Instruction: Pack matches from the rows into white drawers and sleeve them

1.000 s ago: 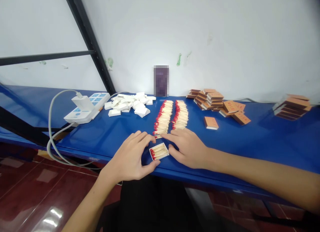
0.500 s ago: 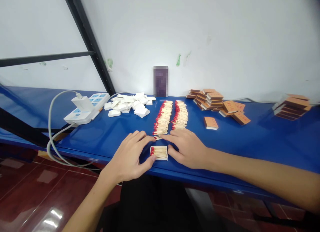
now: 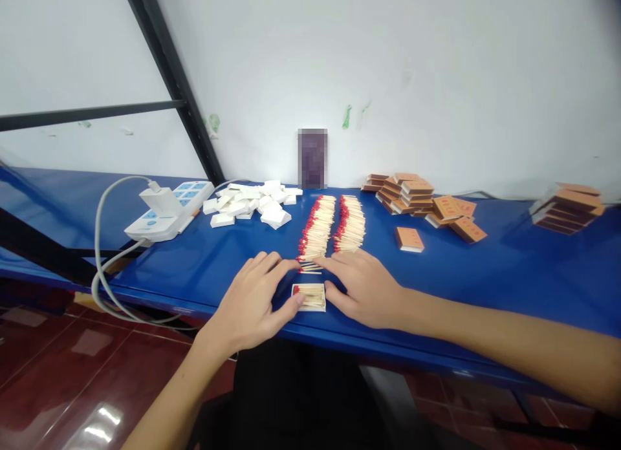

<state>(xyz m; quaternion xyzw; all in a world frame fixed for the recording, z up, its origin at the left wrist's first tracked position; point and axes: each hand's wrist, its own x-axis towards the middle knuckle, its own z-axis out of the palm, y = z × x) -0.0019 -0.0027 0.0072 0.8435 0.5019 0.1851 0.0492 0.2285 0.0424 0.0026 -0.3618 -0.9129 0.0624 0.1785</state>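
A small white matchbox tray (image 3: 316, 310) filled with red-headed matches lies near the front edge of the blue table. My left hand (image 3: 250, 298) is at its left, thumb over the tray's matches, index fingertip by the red heads of a few loose matches (image 3: 311, 272) just beyond. On the other side, my right hand (image 3: 366, 288) has its index finger at the plain ends of those matches and its thumb beside the tray's right end. Both hands have fingers apart. Past the fingertips run a left row of matches (image 3: 318, 227) and a right row of matches (image 3: 351, 222).
White empty-looking trays (image 3: 252, 201) are heaped at back left, beside a power strip (image 3: 169, 211) with a cable. Orange matchbox sleeves (image 3: 412, 192) lie piled at back right, with one single sleeve (image 3: 409, 238) nearer. Another stack (image 3: 567, 207) stands far right.
Both index fingers have shifted very slightly away from me, along the near end of the left row. One match now shows separately in front of them. The tray stays in place.
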